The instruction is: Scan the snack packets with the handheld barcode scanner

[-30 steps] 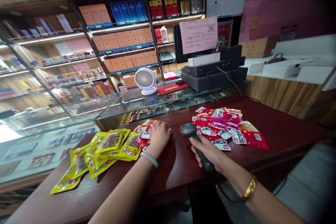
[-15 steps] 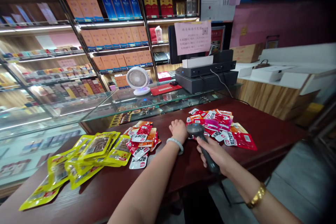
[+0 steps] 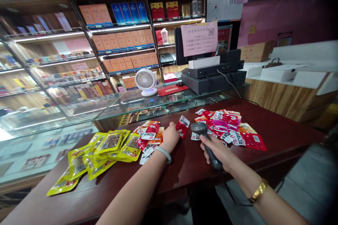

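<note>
Between two piles of snack packets, my left hand (image 3: pixel 171 136) grips a small red and white snack packet (image 3: pixel 182 126) by its lower edge. My right hand (image 3: pixel 215 151) is wrapped round the handle of a dark barcode scanner (image 3: pixel 200 128), whose head points forward and left. Right behind the scanner lies a pile of red, orange and pink packets (image 3: pixel 224 123). A smaller heap of red, orange and white packets (image 3: pixel 149 135) is just left of my left hand, partly hidden by it. Yellow snack packets (image 3: pixel 111 144) overlap in a pile farther left.
Beyond the dark red table (image 3: pixel 287 126) stands a glass display counter (image 3: pixel 158 103) bearing a white fan (image 3: pixel 145 81) and a red mat (image 3: pixel 171 90). A black cash drawer (image 3: pixel 211 82) and a monitor with a pink notice (image 3: pixel 199 38) sit behind. The scanner's cable (image 3: pixel 229 186) hangs below the table edge.
My left hand has moved left from the right-hand pile and now shows a red and white packet in its fingers. The scanner stays in my right hand. The view has shifted slightly left.
</note>
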A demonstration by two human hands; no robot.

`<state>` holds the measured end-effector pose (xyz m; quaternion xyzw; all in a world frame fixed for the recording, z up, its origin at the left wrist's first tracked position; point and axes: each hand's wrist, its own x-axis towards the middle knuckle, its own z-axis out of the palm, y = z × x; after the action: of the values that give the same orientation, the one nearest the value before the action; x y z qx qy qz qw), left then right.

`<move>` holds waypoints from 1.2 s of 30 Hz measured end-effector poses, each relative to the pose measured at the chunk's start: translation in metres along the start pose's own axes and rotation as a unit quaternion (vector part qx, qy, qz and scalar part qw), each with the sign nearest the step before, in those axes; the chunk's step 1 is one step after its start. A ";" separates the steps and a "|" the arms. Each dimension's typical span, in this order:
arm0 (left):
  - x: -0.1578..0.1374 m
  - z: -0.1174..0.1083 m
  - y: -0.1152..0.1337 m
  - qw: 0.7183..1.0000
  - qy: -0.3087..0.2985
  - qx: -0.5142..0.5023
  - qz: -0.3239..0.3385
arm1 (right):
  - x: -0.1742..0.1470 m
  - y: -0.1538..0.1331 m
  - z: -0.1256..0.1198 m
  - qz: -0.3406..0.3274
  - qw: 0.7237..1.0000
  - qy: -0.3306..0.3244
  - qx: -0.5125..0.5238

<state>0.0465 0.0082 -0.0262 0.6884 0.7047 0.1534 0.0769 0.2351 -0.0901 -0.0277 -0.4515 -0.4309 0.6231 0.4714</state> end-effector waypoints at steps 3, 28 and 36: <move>-0.011 -0.006 -0.015 1.000 0.009 -0.023 -0.010 | 0.002 -0.001 0.012 -0.001 1.000 -0.014 -0.001; -0.014 -0.072 -0.098 0.981 0.099 0.102 -0.128 | -0.021 0.009 0.025 0.026 0.994 -0.102 0.012; -0.026 -0.044 -0.049 0.979 0.179 0.099 -0.005 | -0.038 0.009 -0.002 0.014 0.999 -0.029 0.003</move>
<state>-0.0132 -0.0229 -0.0037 0.6503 0.7223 0.2034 -0.1182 0.2408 -0.1284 -0.0307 -0.4377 -0.4364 0.6438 0.4511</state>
